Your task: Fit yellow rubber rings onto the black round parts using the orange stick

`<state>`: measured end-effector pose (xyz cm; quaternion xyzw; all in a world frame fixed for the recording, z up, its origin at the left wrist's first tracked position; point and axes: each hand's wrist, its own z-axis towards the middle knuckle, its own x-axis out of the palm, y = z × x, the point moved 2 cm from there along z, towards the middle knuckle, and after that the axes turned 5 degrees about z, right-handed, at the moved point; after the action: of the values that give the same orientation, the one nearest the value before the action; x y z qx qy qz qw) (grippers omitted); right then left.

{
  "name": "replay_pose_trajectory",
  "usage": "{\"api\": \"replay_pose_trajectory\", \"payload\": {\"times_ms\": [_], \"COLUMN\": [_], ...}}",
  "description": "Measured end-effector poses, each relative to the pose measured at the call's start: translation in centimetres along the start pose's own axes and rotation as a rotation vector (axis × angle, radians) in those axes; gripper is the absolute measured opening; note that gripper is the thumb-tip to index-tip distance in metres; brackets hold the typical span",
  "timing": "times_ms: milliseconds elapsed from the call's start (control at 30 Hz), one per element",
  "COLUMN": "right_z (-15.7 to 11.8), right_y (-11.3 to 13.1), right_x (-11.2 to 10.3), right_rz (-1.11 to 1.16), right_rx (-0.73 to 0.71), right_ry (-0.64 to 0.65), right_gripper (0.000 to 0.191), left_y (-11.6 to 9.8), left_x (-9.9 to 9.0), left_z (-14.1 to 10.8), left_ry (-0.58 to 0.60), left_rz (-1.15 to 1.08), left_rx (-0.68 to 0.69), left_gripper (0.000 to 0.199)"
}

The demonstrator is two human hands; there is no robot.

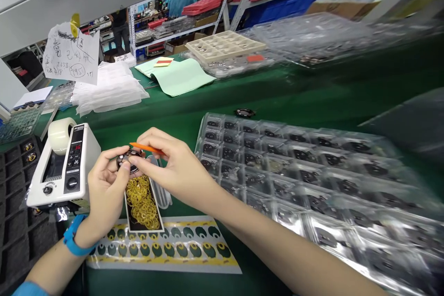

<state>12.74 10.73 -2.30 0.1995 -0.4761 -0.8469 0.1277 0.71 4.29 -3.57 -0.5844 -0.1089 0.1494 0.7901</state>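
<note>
My left hand (107, 178) grips a small round dark part (125, 159) with a shiny rim, thumb and fingers at its edge. My right hand (166, 159) has an orange pointed stick (147, 148) between its fingers, and its thumb and fingertip press on the same round part. Just below the hands stands an open box (144, 203) filled with thin yellow rings. Beneath that box lies a sticker sheet (166, 259) with yellow and green rounded cutouts. My fingers hide much of the round part.
A white tape dispenser (74, 166) stands to the left, beside a black compartment tray (17, 222). Clear plastic trays (277, 166) of dark parts fill the right. One loose dark part (244, 112) lies behind them. Papers (107, 88) and a beige tray (225, 46) sit farther back.
</note>
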Motion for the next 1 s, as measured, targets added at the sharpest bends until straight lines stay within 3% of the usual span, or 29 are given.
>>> {"api": "replay_pose_trajectory", "payload": {"times_ms": [167, 267, 400, 467, 567, 667, 800, 1000], "right_z": [0.5, 0.7, 0.5, 0.0, -1.4, -2.4, -2.3, -1.8], "right_y": [0.0, -0.2, 0.1, 0.8, 2.1, 2.7, 2.6, 2.1], "right_x": [-0.3, -0.5, -0.9, -1.2, -1.4, -0.8, -0.4, -0.4], "right_rz": [0.068, -0.027, -0.089, -0.120, -0.315, -0.570, -0.677, -0.522], "right_rx": [-0.013, 0.000, -0.050, -0.207, -0.536, -0.780, -0.799, -0.768], "right_ry": [0.061, 0.074, 0.045, -0.068, -0.265, -0.303, -0.297, -0.252], "right_gripper": [0.017, 0.019, 0.004, 0.010, 0.009, 0.013, 0.014, 0.011], "left_y": [-0.1, 0.0, -0.6, -1.0, -1.1, -1.5, -2.2, -2.5], "left_x": [0.0, -0.5, -1.7, -2.1, -2.3, -1.8, -1.0, -0.6], "left_z": [0.1, 0.5, 1.6, 2.1, 2.2, 1.5, -0.1, -1.9], "left_ry": [0.090, 0.163, 0.057, -0.026, -0.079, -0.038, 0.053, 0.044], "left_rz": [0.033, 0.221, 0.498, 0.448, 0.246, 0.082, 0.032, 0.124], "left_rx": [0.003, 0.021, 0.219, 0.174, -0.016, -0.133, -0.139, 0.003], "left_gripper": [0.022, 0.012, 0.005, 0.008, 0.015, 0.027, 0.029, 0.021]}}
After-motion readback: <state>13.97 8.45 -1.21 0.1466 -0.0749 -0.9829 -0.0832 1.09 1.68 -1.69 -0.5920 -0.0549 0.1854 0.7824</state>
